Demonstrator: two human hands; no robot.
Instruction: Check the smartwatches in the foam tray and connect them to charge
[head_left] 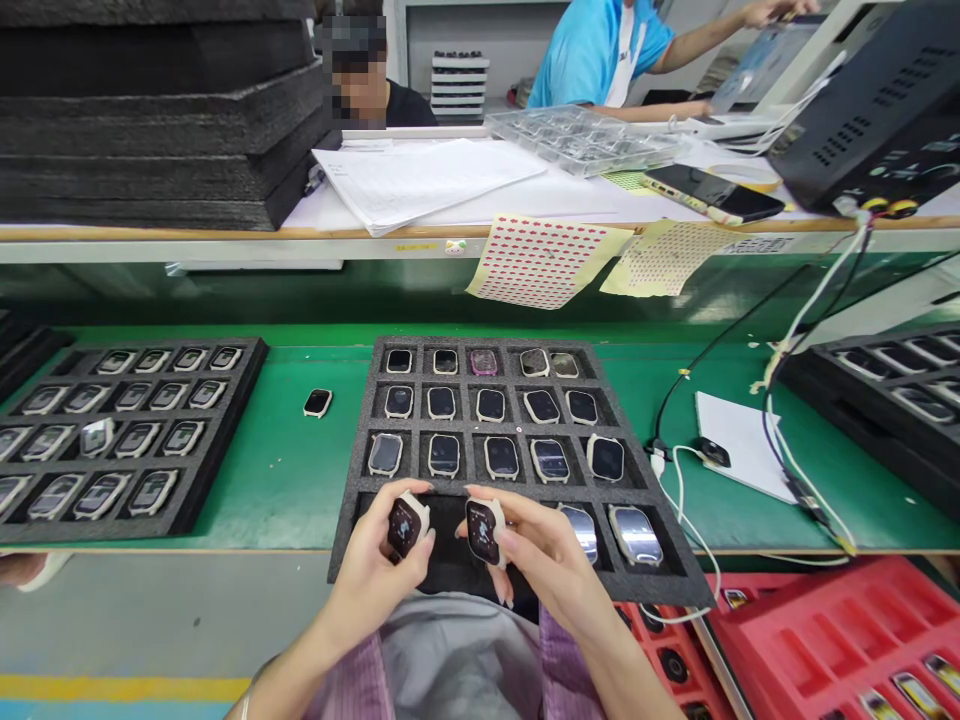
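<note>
My left hand is closed around a smartwatch body with a pale case and a lit dark screen. Beside it, my right hand grips a second smartwatch body, its screen lit as well. Neither watch has a strap that I can see. Both hands are over the front row of a black foam tray, whose compartments hold rows of similar watch bodies. One watch in the back row has a purple rim. My hands hide part of the front row.
Left stands another foam tray of watches; a single watch lies between the trays. Cables and a charging puck on white paper are right. Red trays sit lower right. A shelf above bears papers, a phone and foam stacks; two people are beyond.
</note>
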